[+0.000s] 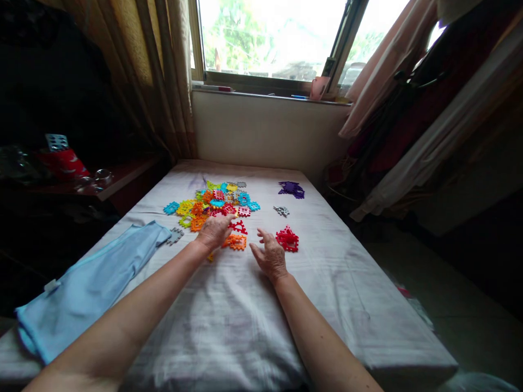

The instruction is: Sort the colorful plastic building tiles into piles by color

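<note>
My left hand (216, 232) is over the near right side of a pile of toothed plastic building pieces (198, 208). Its fingers point right, with thumb and forefinger apart beside a red triangular piece (239, 227); whether they touch it is unclear. An orange square piece (237, 242) lies just below that hand. To the right, my right hand (270, 255) is held open above the sheet, fingers spread and holding nothing. Beside it is a small group of red pieces (288, 239). Farther back lie some grey pieces (281, 210) and a cluster of purple pieces (291, 189).
A pale sheet (327, 305) covers the table-like surface. Light blue cloth (93, 277) lies along its left side. On a dark side table stands a red container (63, 164). A pink cup (318, 87) sits on the windowsill, and clothes (392, 65) hang at right.
</note>
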Available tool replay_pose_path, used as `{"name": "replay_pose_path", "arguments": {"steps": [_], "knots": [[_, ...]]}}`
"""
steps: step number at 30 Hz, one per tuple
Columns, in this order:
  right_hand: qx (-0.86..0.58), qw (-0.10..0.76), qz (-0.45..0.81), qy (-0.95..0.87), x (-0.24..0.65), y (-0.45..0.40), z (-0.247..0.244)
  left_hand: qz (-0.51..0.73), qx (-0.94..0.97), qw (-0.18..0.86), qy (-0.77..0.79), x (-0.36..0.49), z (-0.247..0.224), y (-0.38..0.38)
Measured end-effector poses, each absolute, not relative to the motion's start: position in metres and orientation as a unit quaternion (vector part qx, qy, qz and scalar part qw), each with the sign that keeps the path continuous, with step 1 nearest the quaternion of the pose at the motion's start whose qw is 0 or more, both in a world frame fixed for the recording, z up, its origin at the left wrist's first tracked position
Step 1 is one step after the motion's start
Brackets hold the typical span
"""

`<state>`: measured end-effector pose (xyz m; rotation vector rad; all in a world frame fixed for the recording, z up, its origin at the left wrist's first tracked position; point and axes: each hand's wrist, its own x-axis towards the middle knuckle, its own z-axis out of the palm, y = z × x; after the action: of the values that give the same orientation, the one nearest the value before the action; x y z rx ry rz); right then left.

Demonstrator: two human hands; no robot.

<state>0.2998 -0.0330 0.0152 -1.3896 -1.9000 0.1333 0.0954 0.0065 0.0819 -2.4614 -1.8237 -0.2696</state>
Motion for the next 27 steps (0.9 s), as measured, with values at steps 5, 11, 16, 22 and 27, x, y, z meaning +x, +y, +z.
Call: {"name": "replay_pose_path", "arguments": {"steps": [5,11,16,22,27], "knots": [[-0.514,0.371,0.055,-0.771,0.290,-0.036,0.018,-0.129,-0.835,-0.008,-0.535,0.112,0.061,-0.011],[-0.523,0.429,0.069,-0.733,0.311,-0.031,0.022,-0.213,-0.843,-0.037,-0.492,0.114,0.043,-0.011],[-0.676,0.471,0.030,-0.566,0.372,-0.011,0.022,-0.177,-0.856,0.004,-0.486,0.101,0.036,-0.014],[-0.727,0.436,-0.018,-0.531,0.408,0.006,0.000,-0.182,-0.840,0.028,-0.510,0.085,0.030,-0.013],[-0.750,0.378,-0.015,-0.543,0.400,0.000,-0.009,-0.206,-0.820,0.042,-0.532,0.069,0.025,-0.012]]}}
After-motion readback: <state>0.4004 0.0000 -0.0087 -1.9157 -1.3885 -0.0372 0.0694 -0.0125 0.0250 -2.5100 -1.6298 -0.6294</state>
